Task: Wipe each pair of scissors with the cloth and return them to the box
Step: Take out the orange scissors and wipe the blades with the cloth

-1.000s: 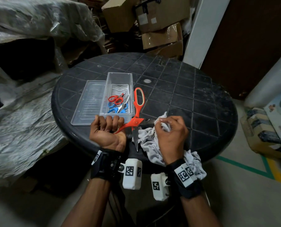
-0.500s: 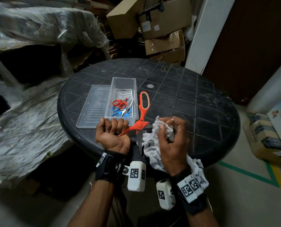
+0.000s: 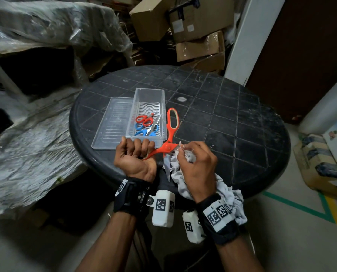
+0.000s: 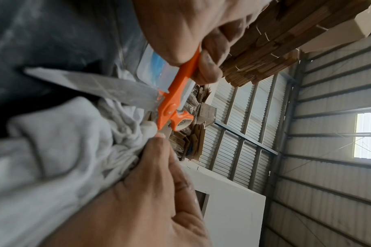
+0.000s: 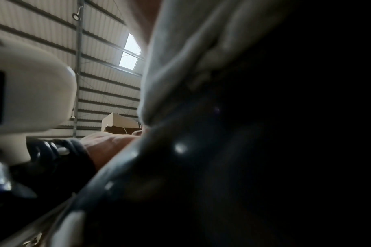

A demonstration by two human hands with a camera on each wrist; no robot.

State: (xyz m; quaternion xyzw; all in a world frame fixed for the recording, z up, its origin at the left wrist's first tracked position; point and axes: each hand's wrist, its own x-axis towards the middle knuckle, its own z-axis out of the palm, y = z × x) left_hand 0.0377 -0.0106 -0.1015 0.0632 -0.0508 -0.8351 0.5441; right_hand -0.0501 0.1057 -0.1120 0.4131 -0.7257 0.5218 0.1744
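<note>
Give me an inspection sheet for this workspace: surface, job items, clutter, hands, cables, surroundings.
Surface: round black table, dusty, tile-patterned.
Job's things: large orange scissors spread open, one blade visible; grey cloth bunched beside the pivot; clear box holds a red pair and blue scissors; lid lies flat beside the box.
Clutter: nothing seen on the table.
Hands: left hand grips one orange handle; right hand holds the cloth.
Cables: nothing seen.
Surroundings: cardboard boxes behind the table, plastic sheeting, green floor tape.
</note>
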